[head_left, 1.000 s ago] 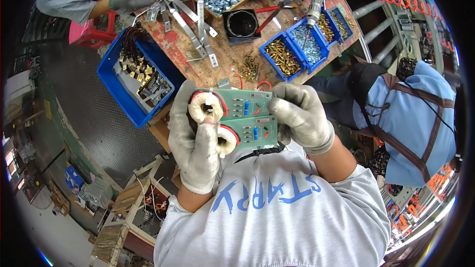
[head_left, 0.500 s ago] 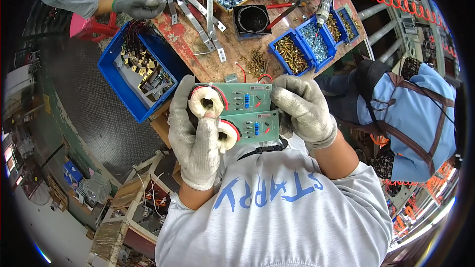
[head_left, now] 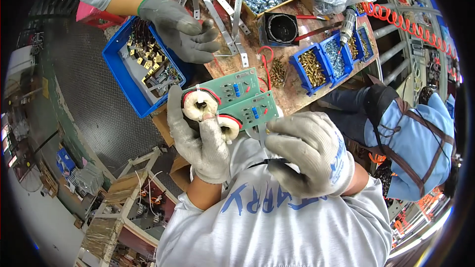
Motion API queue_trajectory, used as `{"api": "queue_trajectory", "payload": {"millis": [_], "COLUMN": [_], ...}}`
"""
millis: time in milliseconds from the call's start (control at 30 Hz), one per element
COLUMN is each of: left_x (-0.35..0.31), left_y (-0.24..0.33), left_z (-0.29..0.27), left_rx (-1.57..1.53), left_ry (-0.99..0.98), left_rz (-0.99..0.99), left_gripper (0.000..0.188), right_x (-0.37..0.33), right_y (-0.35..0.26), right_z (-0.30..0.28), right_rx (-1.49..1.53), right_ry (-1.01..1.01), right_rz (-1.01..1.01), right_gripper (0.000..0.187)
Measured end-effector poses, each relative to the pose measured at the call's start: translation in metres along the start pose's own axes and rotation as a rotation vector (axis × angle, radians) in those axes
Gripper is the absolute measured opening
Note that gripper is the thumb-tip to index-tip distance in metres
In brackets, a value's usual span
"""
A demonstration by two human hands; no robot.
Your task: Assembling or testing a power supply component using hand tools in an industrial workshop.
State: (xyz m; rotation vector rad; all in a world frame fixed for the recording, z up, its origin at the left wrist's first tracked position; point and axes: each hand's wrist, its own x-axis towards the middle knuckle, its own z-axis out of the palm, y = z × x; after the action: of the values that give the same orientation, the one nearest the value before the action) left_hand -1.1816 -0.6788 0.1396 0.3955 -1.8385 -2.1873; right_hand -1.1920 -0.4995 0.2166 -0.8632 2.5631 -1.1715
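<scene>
My left hand [head_left: 200, 141], in a white knit glove, grips two green circuit boards by their coil end, the thumb lying over the coils. The upper circuit board [head_left: 238, 88] overlaps the lower circuit board [head_left: 257, 110]; each bears a blue resistor and small parts. A white-wrapped ring coil [head_left: 192, 105] sits on the upper one, and a second ring coil [head_left: 230, 129] on the lower. My right hand [head_left: 311, 151], also gloved, is off the boards, just right of and below them. Its fingers are loosely bent, the thumb apart, with nothing visible between them.
A co-worker's grey-gloved hand [head_left: 183, 29] reaches over the blue bin [head_left: 115, 74] of parts. On the worn table lie metal brackets [head_left: 217, 12], a black square pot [head_left: 269, 27], blue screw trays [head_left: 307, 89] and a power screwdriver [head_left: 349, 22]. Another person [head_left: 410, 133] is at right.
My right hand has let go of the boards' right end and moved down. The boards have tilted, right end upward. The co-worker's gloved hand has reached rightward, nearer the boards.
</scene>
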Motion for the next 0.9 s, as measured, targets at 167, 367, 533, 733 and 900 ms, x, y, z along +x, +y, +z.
{"api": "queue_trajectory", "payload": {"millis": [167,367,533,733,900], "left_x": [0.014,0.027,0.031,0.039,0.041], "left_y": [-0.011,-0.014,-0.012,-0.023,-0.012], "left_z": [-0.015,-0.020,-0.020,-0.028,-0.024], "left_rx": [-0.053,-0.002,-0.069,0.123,-0.194], "left_ry": [0.053,0.083,0.090,0.104,0.056], "left_rz": [-0.123,-0.138,-0.158,-0.023,-0.226], "left_gripper": [0.052,0.055,0.054,0.055,0.057], "right_x": [0.015,0.033,0.039,0.044,0.047], "right_y": [0.002,-0.005,-0.006,-0.005,-0.003], "right_z": [0.017,0.029,0.030,0.032,0.032], "right_rx": [-0.085,-0.176,-0.175,-0.164,-0.146], "right_ry": [-0.048,-0.256,-0.290,-0.246,-0.220], "right_rz": [0.086,0.217,0.230,0.195,0.181], "right_gripper": [0.046,0.046,0.048,0.049,0.050]}}
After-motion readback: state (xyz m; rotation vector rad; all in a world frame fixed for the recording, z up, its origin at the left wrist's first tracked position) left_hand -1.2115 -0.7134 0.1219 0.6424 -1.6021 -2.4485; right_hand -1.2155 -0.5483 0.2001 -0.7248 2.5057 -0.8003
